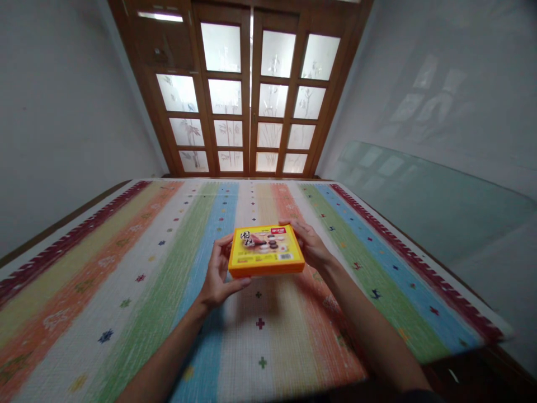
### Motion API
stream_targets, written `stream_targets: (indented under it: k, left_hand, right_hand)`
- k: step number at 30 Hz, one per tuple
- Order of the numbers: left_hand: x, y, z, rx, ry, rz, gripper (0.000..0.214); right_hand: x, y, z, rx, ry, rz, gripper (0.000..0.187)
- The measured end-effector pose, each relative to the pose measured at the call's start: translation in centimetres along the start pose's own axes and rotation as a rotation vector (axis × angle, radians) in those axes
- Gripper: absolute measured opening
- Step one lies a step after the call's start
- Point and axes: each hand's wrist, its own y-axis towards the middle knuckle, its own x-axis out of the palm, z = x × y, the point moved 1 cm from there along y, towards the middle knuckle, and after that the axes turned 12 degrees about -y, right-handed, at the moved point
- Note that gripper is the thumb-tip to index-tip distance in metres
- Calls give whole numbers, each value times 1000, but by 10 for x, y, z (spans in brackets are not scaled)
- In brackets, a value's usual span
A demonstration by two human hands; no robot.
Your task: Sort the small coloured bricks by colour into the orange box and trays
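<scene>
A flat yellow box (265,250) with an orange rim and printed pictures on its lid is held level above the striped cloth, between both hands. My left hand (218,275) grips its left edge, thumb under the near corner and fingers curled behind. My right hand (311,245) clasps the right edge, its fingers wrapped over the far corner. The box casts a shadow on the cloth just below it.
A table covered by a multicoloured striped cloth (138,291) fills the view. A sheet of glass (423,196) leans against the right wall. Wooden doors with frosted panes (251,95) stand behind the table's far edge.
</scene>
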Motion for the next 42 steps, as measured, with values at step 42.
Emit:
stream_targets:
  k: [42]
  left_hand:
    - [-11, 9, 3, -39, 348, 128, 53]
  right_hand:
    - [-21, 38, 2, -22, -139, 238, 107]
